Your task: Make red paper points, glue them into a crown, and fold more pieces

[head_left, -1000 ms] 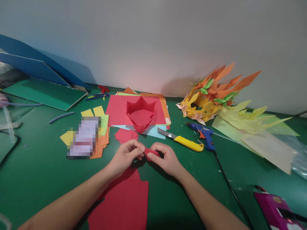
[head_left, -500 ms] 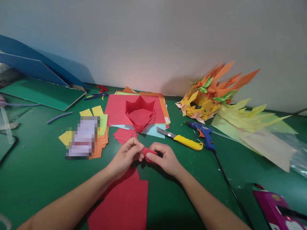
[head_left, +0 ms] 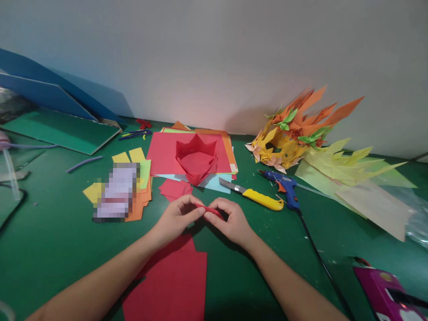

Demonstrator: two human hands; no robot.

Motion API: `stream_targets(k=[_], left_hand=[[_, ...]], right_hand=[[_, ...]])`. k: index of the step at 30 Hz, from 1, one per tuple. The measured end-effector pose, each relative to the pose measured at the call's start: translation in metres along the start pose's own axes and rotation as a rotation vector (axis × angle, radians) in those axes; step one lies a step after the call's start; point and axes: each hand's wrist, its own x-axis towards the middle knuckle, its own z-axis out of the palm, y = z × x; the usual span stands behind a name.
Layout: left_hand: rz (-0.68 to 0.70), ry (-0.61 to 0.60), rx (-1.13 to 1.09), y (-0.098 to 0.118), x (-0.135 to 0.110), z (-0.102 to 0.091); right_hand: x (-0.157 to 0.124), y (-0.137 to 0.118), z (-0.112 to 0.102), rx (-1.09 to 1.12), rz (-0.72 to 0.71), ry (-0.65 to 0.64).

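A small folded piece of red paper (head_left: pixel 213 211) is pinched between both my hands above the green table. My left hand (head_left: pixel 179 217) grips its left end with thumb and fingers. At the other end, my right hand (head_left: pixel 230 219) presses it between thumb and forefinger. Just beyond my left hand lie small red paper squares (head_left: pixel 174 189). A red folded-paper crown (head_left: pixel 196 158) stands on a stack of coloured sheets (head_left: pixel 160 154) farther back. Larger red paper (head_left: pixel 177 285) lies nearest me, partly under my left forearm.
A yellow box cutter (head_left: pixel 264 199) with its blade out lies right of my hands, beside a blue glue gun (head_left: pixel 284 185) with a trailing cord. Paper crowns (head_left: pixel 277 151) stand back right. A blurred phone (head_left: pixel 117 191) lies left on small coloured papers, and boards (head_left: pixel 60 129) lean behind.
The red paper has turned from showing its flat face to a thin edge. My left fingers have closed in on it, and both thumbs are now nearer each other.
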Motion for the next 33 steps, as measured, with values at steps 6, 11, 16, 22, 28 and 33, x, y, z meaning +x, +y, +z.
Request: stream_targets(k=[6, 11, 16, 22, 28, 33], left_hand=[[0.002, 0.085, 0.010, -0.002, 0.001, -0.002], [-0.030, 0.119, 0.028, -0.004, -0.001, 0.002], [-0.056, 0.073, 0.090, -0.007, 0.001, 0.001], [-0.029, 0.040, 0.063, -0.010, 0.002, 0.000], [-0.043, 0.063, 0.056, -0.015, 0.003, 0.000], [-0.119, 0.053, -0.050, -0.013, 0.003, 0.001]], right_hand=[[0.000, -0.001, 0.001, 0.092, -0.017, 0.109], [0.001, -0.002, 0.004, 0.026, -0.002, 0.151], [-0.001, -0.002, 0.007, -0.058, -0.024, 0.196], [-0.002, -0.001, 0.007, -0.157, -0.150, 0.208], [0.000, 0.000, 0.007, -0.261, -0.302, 0.225], [0.000, 0.000, 0.005, -0.355, -0.378, 0.211]])
